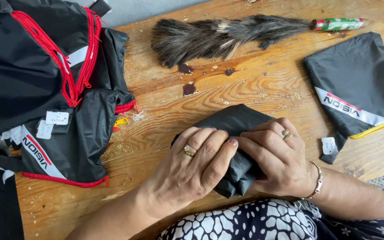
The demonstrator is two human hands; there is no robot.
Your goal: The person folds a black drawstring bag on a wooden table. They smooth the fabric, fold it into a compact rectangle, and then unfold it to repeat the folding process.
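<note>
A small bundle of black fabric (233, 121) lies on the wooden table (165, 102) near its front edge. My left hand (192, 166), with a gold ring, presses down on the bundle's left side with fingers curled over it. My right hand (276, 158), wearing a ring and a silver bracelet, grips the bundle's right side. Both hands meet at the fingertips on top of the cloth, and much of the bundle is hidden beneath them.
A heap of black garments with red zippers and white tags (50, 89) fills the left. A folded black piece with a reflective stripe and yellow edge (356, 84) lies at right. A dark feather duster (218, 38) with a green-and-red handle (338, 24) lies at the back.
</note>
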